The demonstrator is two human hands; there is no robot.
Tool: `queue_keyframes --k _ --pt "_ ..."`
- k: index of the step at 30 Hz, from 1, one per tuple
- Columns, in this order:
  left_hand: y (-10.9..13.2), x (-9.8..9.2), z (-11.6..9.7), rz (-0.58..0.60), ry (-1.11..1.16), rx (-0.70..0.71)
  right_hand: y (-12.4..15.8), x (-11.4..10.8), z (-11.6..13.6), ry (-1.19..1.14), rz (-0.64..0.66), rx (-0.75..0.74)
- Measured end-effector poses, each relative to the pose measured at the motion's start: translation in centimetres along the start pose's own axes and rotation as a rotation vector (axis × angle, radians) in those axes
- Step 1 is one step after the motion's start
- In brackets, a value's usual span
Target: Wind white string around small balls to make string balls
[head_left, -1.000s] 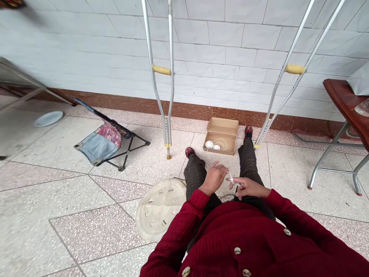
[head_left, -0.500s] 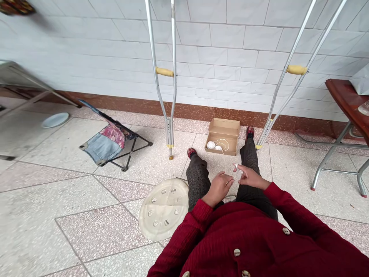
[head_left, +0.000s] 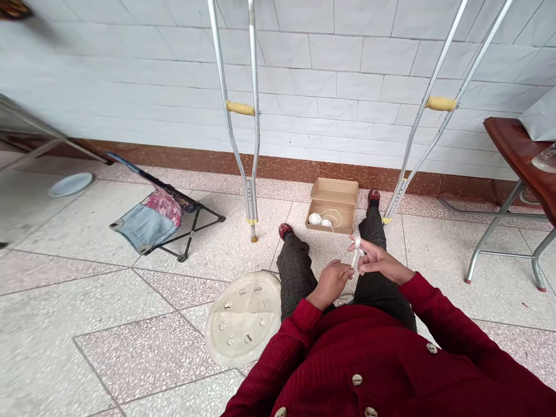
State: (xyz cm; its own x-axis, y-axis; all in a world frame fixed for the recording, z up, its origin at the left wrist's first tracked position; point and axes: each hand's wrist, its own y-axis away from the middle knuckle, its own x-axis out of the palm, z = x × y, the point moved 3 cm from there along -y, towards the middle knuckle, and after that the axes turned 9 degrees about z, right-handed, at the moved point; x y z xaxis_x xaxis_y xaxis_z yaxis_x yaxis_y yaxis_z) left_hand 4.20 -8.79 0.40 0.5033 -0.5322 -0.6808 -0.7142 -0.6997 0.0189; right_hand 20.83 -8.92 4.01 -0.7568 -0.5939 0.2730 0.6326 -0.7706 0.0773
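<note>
I sit with my legs stretched out on a tiled floor, in a red buttoned top. My right hand [head_left: 377, 259] is raised over my right thigh and pinches a small white bundle of thread [head_left: 357, 252] wound on its fingers. My left hand [head_left: 332, 280] sits just below and left of it, fingers curled, pinching the thread's lower end. Past my feet lies an open cardboard box [head_left: 333, 205] holding two white thread balls [head_left: 319, 220] and a loose loop of thread.
A round pale tray [head_left: 243, 317] with several small pieces lies by my left leg. Two crutches [head_left: 243, 116] [head_left: 434, 110] lean on the white tiled wall. A folding stool [head_left: 156, 211] and a plate [head_left: 70, 184] lie left; a brown table [head_left: 521, 156] stands right.
My right hand has risen and moved forward with the white thread, while my left hand has closed in under it. The view has shifted slightly.
</note>
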Motion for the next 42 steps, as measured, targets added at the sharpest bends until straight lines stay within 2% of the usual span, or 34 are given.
queue_keyframes --k 4,7,10,12,16,20,23,28,32,35,38,42 --pt "0.8 -0.8 -0.2 -0.003 -0.07 0.011 -0.3 -1.9 -3.7 0.329 -0.106 0.137" --pt "0.9 -2.5 -0.1 -0.042 -0.121 0.023 0.7 -0.8 -5.8 0.346 0.011 0.275" --pt "0.4 -3.5 0.3 -0.065 -0.03 0.014 1.7 1.3 -5.0 0.165 0.222 0.287" --pt "-0.1 -3.4 0.4 -0.061 0.063 0.009 2.0 2.3 -3.1 0.027 0.264 0.223" --pt "-0.8 -2.5 0.1 -0.092 0.137 -0.018 1.6 2.5 0.5 -0.108 0.187 0.088" --pt "-0.6 -1.9 -0.1 -0.066 0.151 -0.066 0.3 1.6 1.3 -0.097 0.098 0.015" --pt "0.0 -1.6 0.1 -0.027 0.129 -0.078 -0.8 0.3 0.2 0.046 0.031 0.006" --pt "1.1 -1.7 0.0 0.007 0.044 -0.074 -1.1 -2.2 -3.1 0.489 -0.107 0.122" --pt "1.1 -3.2 -0.8 -0.013 -0.08 0.005 0.0 -1.7 -5.2 0.604 -0.064 0.223" --pt "0.3 -4.6 -0.9 -0.044 -0.092 0.027 1.1 0.2 -5.0 0.438 0.091 0.261" --pt "-0.7 -5.1 -0.6 -0.049 -0.015 -0.005 1.8 2.2 -2.8 0.143 0.221 0.231" --pt "-1.3 -4.2 -0.4 -0.039 0.174 -0.043 1.7 2.6 1.1 -0.065 0.169 0.111"
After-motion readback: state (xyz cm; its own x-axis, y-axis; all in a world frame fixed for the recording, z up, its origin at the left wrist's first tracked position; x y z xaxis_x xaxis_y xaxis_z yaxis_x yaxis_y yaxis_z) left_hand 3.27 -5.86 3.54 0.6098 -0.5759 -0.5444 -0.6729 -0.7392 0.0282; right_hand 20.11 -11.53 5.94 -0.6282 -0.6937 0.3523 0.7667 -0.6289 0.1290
